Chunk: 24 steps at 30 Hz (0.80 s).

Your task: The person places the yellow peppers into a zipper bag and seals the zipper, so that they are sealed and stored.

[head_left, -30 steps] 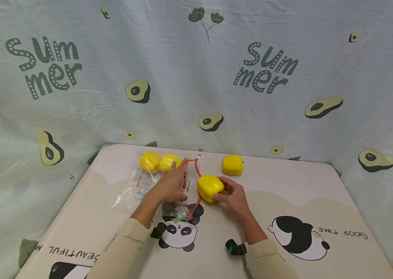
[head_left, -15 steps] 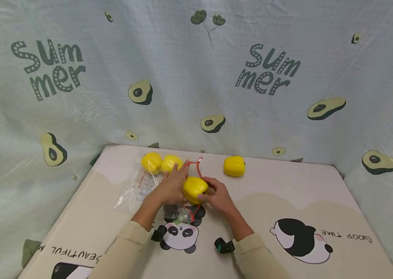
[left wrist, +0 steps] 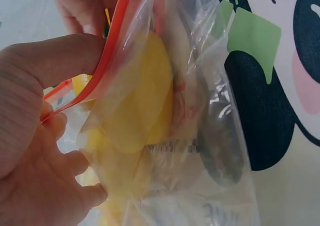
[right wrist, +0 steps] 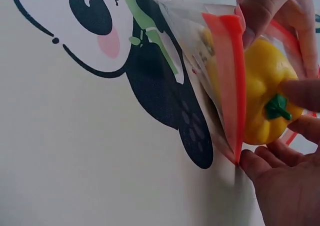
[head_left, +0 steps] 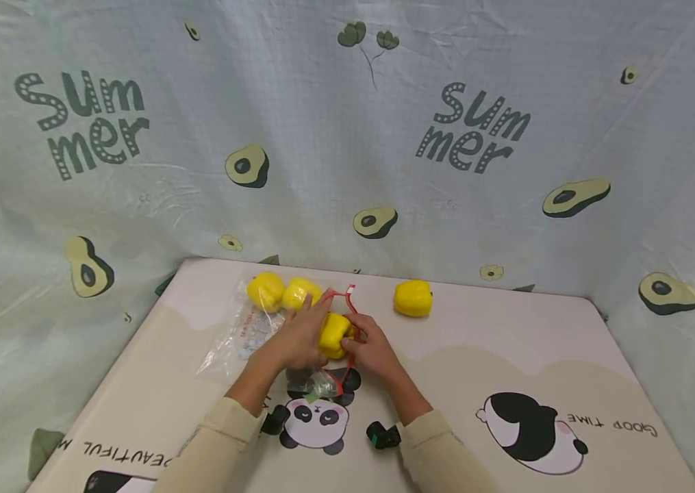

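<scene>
A clear zip bag (head_left: 231, 348) with a red zip edge (right wrist: 231, 81) lies on the table, two yellow bell peppers (head_left: 266, 292) inside its far left part. At the bag's mouth, my left hand (head_left: 299, 337) holds the opening apart, its thumb (left wrist: 65, 61) hooked at the red edge and its fingers spread. My right hand (head_left: 374, 349) grips another yellow bell pepper (right wrist: 267, 81) by its green-stemmed end, the front of it within the mouth. Clear film covers part of that pepper in the left wrist view. One more yellow bell pepper (head_left: 413, 298) rests outside the bag, farther back.
The tabletop (head_left: 446, 411) carries printed pandas and lettering. A pale curtain (head_left: 310, 103) with avocado prints hangs behind and at both sides. Black wrist cameras (head_left: 382, 435) sit near the sleeves.
My right hand has moved left with its yellow bell pepper, from just right of the bag's mouth into the opening. My left hand has stayed nearly in place.
</scene>
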{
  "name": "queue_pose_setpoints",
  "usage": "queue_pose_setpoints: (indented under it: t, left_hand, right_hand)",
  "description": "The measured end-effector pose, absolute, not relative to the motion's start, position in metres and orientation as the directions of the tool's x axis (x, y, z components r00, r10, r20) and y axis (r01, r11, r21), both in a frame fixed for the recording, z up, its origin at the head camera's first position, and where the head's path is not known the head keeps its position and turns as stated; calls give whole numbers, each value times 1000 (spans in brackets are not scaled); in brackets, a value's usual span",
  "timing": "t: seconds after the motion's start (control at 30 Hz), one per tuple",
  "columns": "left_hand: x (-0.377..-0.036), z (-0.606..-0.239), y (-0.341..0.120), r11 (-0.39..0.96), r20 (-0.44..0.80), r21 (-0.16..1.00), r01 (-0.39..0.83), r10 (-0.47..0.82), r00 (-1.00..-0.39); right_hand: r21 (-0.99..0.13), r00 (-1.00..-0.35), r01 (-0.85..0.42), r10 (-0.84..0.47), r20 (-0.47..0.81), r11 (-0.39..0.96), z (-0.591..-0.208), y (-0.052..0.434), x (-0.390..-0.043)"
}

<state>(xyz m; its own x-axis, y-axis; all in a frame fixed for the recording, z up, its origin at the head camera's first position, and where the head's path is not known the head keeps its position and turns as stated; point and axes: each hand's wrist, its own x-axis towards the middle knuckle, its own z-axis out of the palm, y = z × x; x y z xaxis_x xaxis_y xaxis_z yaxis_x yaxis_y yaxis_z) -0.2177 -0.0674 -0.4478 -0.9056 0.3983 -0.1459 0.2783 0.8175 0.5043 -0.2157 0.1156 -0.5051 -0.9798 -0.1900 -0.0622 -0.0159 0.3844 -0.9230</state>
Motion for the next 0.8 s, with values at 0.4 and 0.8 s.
queue_pose_setpoints:
  t: [0.4,0.8]
  left_hand:
    - [-215,-446,-69,817,-134,502,285,399,-907]
    - [-218,-445,-71,812,-149,515,273,399,-905]
  right_hand:
    - [-901,-982,-68,-188,-15,429,-501,107,-213]
    - [-880,-982,-72,-186,-19,470,-504,102,-214]
